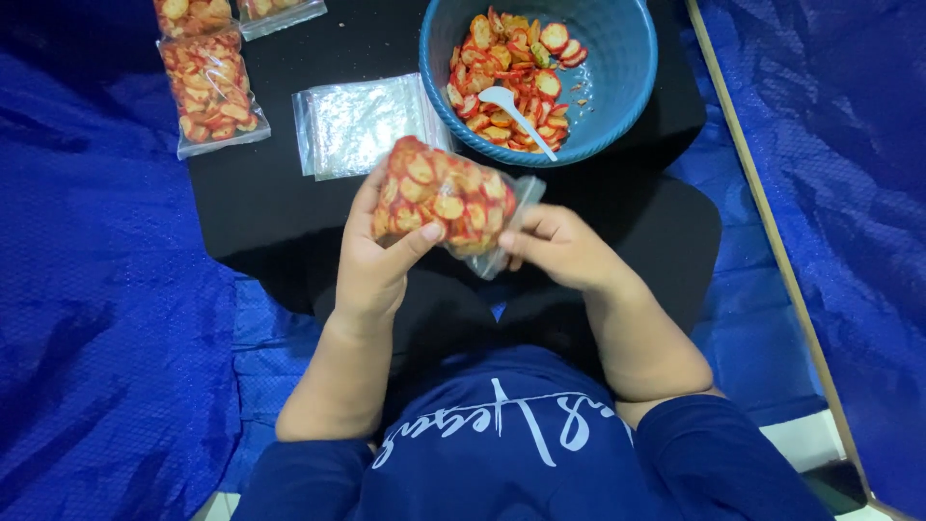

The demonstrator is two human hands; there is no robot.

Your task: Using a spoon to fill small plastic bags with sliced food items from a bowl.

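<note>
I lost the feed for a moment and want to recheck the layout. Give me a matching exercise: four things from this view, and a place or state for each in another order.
Things:
1. filled snack bag
2. white spoon
3. stack of empty clear bags
4. sealed snack bags

Places or states:
A. lying flat on the black table, left of the blue bowl
B. held between the left hand and the right hand
C. set aside at the table's far left
D. resting in the bowl on the red-orange chips

Pairs: 1-B, 2-D, 3-A, 4-C
</note>
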